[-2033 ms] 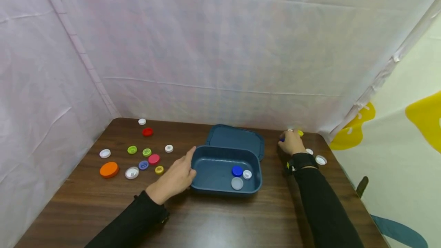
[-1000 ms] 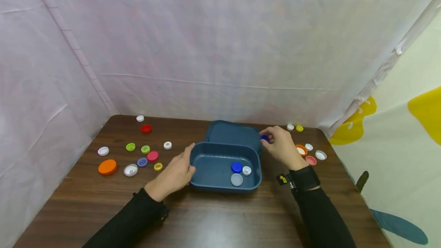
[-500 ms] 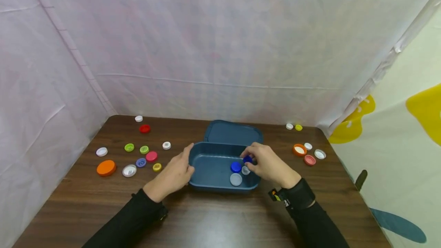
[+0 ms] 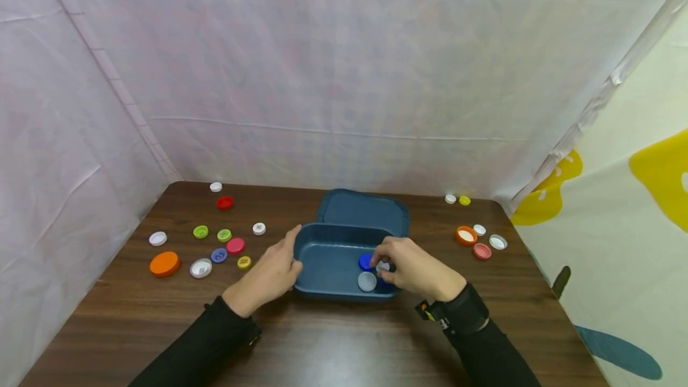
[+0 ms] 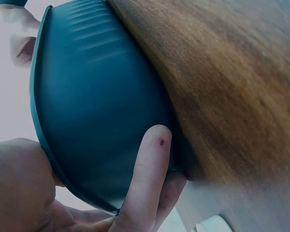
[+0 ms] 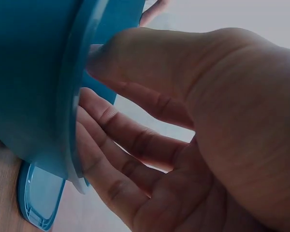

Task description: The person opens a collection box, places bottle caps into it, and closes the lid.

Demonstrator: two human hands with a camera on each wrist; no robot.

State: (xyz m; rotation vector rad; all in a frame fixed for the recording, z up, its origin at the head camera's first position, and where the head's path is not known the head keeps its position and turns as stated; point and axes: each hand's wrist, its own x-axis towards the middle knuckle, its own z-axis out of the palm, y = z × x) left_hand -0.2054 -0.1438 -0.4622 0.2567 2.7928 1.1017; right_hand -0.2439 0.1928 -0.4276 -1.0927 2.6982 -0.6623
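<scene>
My left hand (image 4: 269, 270) grips the left end of a dark blue plastic container (image 4: 328, 295); in the left wrist view fingers (image 5: 152, 164) lie along its outer wall. Inside the container's right half is my right hand (image 4: 414, 264), thumb and forefinger apart above the caps. A dark blue cap (image 4: 384, 283) lies just below the thumb, and a white cap (image 4: 383, 266) shows between the fingers. Beside them are a bright blue cap (image 4: 366, 262) and a translucent grey cap (image 4: 367, 282). In the right wrist view the container wall hides the right fingertips.
A matching lid (image 4: 362, 209) lies behind the container. Several caps are spread on the left, including an orange one (image 4: 164, 264) and a red one (image 4: 224, 202). More sit at right, among them an orange-rimmed cap (image 4: 466, 235) and a yellow cap (image 4: 464, 200). White cloth hangs behind.
The right hand has picked up the dark blue cap from the back right, carried it left into the container and let it go there. My left hand has stayed on the container.
</scene>
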